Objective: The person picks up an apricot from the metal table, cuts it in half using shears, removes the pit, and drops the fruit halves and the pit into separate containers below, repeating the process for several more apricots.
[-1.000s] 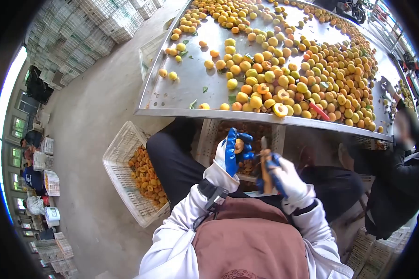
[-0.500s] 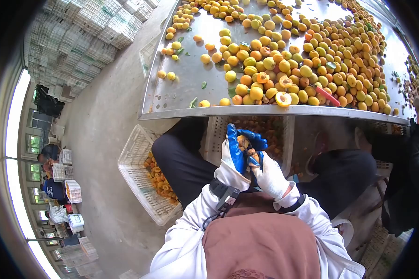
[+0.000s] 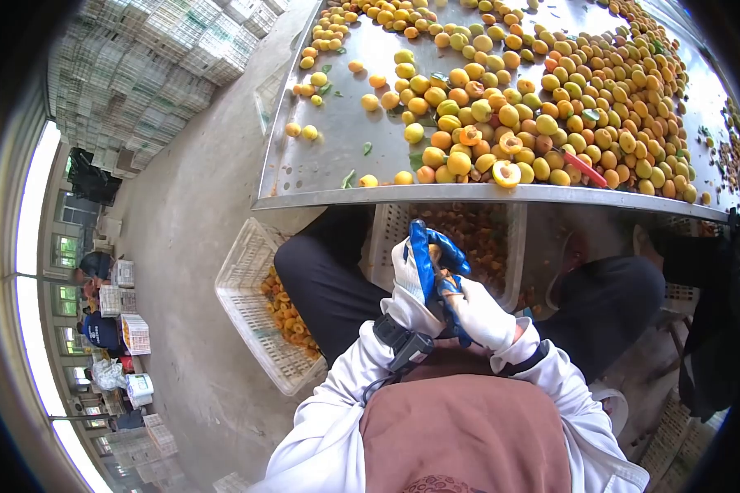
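Observation:
Both my hands are together above my lap, in white gloves with blue-coated fingers. My left hand point(image 3: 419, 267) is curled around an apricot point(image 3: 442, 261), which shows only partly between the fingers. My right hand point(image 3: 477, 308) presses close against it with bent fingers; what lies inside its grip is hidden. Just beyond the hands, a metal table point(image 3: 321, 168) carries a heap of apricots point(image 3: 551, 123). A split apricot half point(image 3: 506, 173) lies at its near edge, with a red-handled tool point(image 3: 585, 168) to the right.
Under the table edge stands a crate point(image 3: 514, 255) with apricot pieces. Another white crate point(image 3: 242, 308) of apricot halves sits left of my knee. Stacked crates point(image 3: 156, 66) rise at the far left; people point(image 3: 99, 329) work among crates there. A person's dark clothing point(image 3: 707, 329) shows at right.
My right hand has turned, its blue fingers now pointing down, and the apricot is more covered by my fingers. The whole view has shifted slightly.

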Action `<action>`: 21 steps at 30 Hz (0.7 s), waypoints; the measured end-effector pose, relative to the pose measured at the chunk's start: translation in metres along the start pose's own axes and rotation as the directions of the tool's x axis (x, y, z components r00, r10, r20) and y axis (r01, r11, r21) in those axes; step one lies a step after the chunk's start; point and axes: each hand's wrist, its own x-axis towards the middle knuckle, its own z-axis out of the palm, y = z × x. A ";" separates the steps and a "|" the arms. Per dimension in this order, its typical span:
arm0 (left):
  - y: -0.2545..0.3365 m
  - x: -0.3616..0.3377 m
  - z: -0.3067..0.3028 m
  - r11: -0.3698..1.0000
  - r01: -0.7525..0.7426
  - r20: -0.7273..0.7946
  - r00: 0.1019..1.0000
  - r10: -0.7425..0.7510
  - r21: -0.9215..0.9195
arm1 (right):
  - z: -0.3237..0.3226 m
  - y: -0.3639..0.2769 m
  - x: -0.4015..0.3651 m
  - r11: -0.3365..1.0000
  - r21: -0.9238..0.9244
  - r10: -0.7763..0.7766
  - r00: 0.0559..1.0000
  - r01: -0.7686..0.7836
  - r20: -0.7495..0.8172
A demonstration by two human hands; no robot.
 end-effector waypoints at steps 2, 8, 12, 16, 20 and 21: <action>0.003 0.003 -0.001 0.998 -0.035 0.049 0.998 0.033 0.048 | -0.010 -0.011 -0.001 0.916 0.331 0.184 0.971 -0.227 0.155; 0.016 0.006 0.003 0.792 0.441 0.221 0.898 -0.381 -0.422 | -0.012 -0.002 -0.002 0.900 0.436 -0.065 0.983 -0.018 0.175; 0.014 0.010 -0.008 0.739 0.527 0.315 0.848 -0.426 -0.420 | -0.011 0.012 0.002 0.889 0.449 -0.022 0.972 -0.088 0.235; 0.016 0.006 -0.004 0.726 0.479 0.317 0.876 -0.362 -0.494 | -0.015 0.014 -0.001 0.968 0.197 -0.188 0.968 0.154 0.166; 0.003 0.017 -0.002 0.782 0.393 0.158 0.918 -0.364 -0.483 | -0.013 0.012 -0.006 0.958 0.279 -0.095 0.993 0.071 0.071; 0.004 0.018 0.002 0.884 0.230 0.029 0.971 -0.239 -0.407 | -0.010 0.016 -0.002 0.958 0.240 -0.149 0.988 0.155 -0.044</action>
